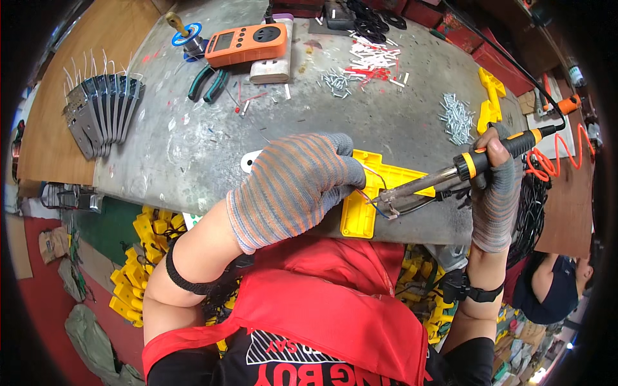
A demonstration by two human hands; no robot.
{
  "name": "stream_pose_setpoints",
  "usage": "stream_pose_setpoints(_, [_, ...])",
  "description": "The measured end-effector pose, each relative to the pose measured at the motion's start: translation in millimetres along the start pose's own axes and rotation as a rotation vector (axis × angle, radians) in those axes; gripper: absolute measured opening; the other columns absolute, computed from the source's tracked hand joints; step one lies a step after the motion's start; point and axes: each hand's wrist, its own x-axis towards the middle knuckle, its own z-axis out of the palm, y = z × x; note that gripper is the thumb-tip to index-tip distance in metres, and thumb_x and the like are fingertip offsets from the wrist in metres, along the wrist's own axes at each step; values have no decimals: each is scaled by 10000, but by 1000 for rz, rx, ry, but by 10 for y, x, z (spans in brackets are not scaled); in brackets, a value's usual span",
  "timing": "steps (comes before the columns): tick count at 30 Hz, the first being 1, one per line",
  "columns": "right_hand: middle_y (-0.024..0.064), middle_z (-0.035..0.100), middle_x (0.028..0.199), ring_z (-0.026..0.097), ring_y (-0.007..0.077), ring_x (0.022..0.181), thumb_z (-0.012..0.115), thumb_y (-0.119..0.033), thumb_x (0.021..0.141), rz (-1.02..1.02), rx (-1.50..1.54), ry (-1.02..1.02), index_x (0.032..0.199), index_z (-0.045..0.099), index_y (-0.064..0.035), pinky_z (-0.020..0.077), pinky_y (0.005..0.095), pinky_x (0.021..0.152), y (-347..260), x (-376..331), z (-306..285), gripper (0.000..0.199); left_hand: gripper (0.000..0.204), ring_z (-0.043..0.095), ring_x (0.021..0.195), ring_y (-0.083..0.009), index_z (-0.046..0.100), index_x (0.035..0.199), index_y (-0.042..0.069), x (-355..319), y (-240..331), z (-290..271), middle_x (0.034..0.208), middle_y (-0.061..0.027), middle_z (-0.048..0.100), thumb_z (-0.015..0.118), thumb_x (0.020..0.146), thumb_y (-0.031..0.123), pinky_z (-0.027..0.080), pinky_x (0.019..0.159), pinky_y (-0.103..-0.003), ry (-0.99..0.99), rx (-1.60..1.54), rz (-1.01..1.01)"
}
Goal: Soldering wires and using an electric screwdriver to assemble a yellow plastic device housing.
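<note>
My right hand [497, 202], in a grey knit glove with bare fingertips, grips a soldering iron [503, 154] by its black and orange handle. The iron's metal barrel slants down left, its tip among thin wires [388, 211] over a yellow plastic housing [359, 215]. My left hand [302, 183], in a striped grey and orange glove, is closed at the housing's left side. Thin wire runs from its fingertips toward the iron's tip; the fingers partly hide the pinch. A black cable [418, 207] lies across the housing's right side. Beside my left wrist sits a white piece with a dark hole [248, 162].
On the grey bench [174, 141] are metal plates with wires [106, 116], teal-handled pliers [209, 83], an orange meter [246, 45], white and red sleeves [373, 58], screws [457, 119] and another yellow housing [490, 96]. Yellow parts [132, 276] are piled below. A person [550, 286] is at right.
</note>
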Motion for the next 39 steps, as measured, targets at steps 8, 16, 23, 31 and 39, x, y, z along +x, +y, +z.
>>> stream_pose_setpoints(8, [-26,425,735,418,45,629,615,-396,855,-50,0,16,882,529,-87,321,188,550,22,-6,48,322,204,601,744,-329,712,896,140,-11,-54,62,796,-88,637,711,704,71,460,631,-404,2,-123,10])
stream_pose_setpoints(16, [-23,435,751,425,45,623,623,-398,847,-40,12,67,886,529,-87,329,186,552,10,-28,78,328,189,620,778,-316,683,844,91,-80,-11,-209,781,-109,636,629,703,-22,481,670,-384,101,279,-126])
stream_pose_setpoints(23, [-31,461,681,418,45,581,590,-383,856,-64,4,129,819,566,-68,274,208,498,24,54,83,318,259,622,885,-307,670,1000,-14,-287,-379,-327,921,-133,662,695,765,90,482,785,-356,27,-49,-351])
stream_pose_setpoints(31, [-31,520,735,470,42,631,581,-277,927,-140,182,352,950,565,-57,378,196,572,-117,354,-141,222,184,614,823,-248,623,820,144,-1,56,238,863,-17,634,688,656,197,475,726,-388,5,173,232])
stream_pose_setpoints(39, [-19,603,827,545,62,764,675,-145,866,-516,-59,19,966,631,-52,445,204,687,-275,1555,957,144,127,565,757,-233,607,793,137,56,-70,429,780,-19,569,622,685,202,451,711,-368,-14,150,159])
